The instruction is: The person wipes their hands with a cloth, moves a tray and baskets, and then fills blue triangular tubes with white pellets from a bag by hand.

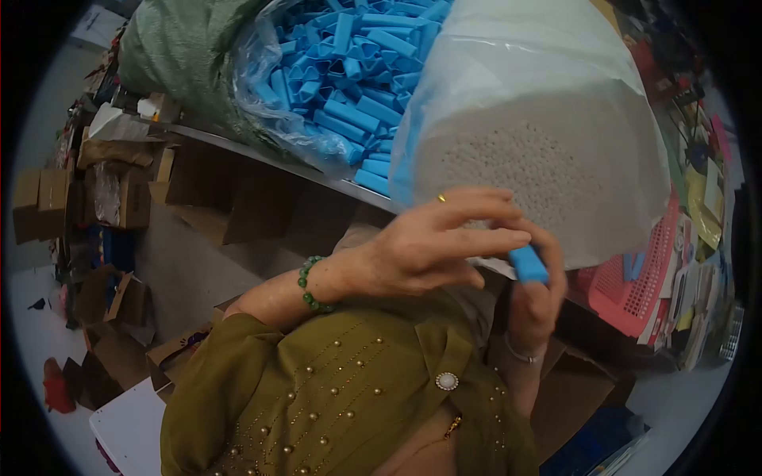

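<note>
My right hand (541, 297), with a bracelet at the wrist, is closed around a short blue plastic piece (528, 263). Its fingers wrap the far side, and part of the piece is covered. My left hand (432, 246), wearing a ring and a green bead bracelet (305, 282), reaches across from the left. Its fingers are stretched and apart, one fingertip at the upper end of the blue piece; whether it touches cannot be made out. Just beyond both hands lies a white bag (548, 79) with many small whitish pellets (524, 163) in it.
A sack lined with clear plastic holds a heap of blue triangular tubes (357, 71) on the table edge (317, 170). A pink perforated basket (635, 285) stands at right. Cardboard boxes (230, 190) lie on the floor at left.
</note>
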